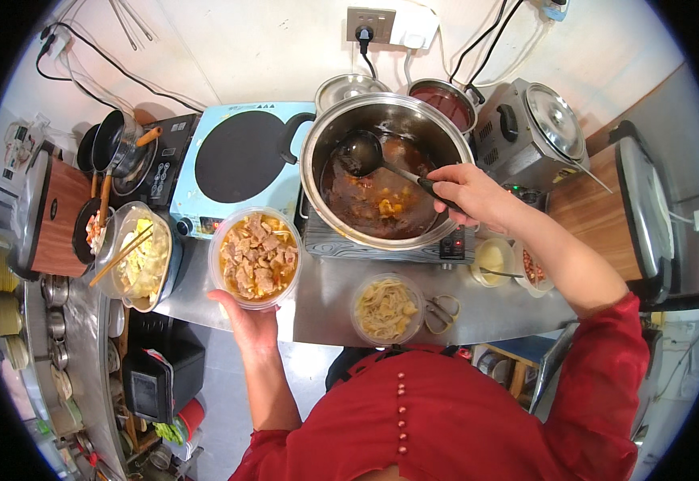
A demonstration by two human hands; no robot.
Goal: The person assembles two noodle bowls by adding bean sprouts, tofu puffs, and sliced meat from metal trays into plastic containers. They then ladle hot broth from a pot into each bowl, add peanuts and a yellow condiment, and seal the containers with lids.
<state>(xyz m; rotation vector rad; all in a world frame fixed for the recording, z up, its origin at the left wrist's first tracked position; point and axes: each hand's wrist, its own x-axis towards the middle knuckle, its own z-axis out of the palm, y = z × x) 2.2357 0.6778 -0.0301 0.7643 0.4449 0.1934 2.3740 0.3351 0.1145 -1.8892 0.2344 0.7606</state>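
My right hand (471,194) grips ladle (372,159), slanting forward-left into pot (389,119); left hand (253,326) supports meat tub (245,303) left of pot, fingers hidden, grip unclear.

Left hand (252,325) partly hidden behind meat bowl (255,304)

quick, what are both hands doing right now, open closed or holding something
Left hand: holding a clear tub at its near side.
Right hand: closed around the handle of a black ladle.
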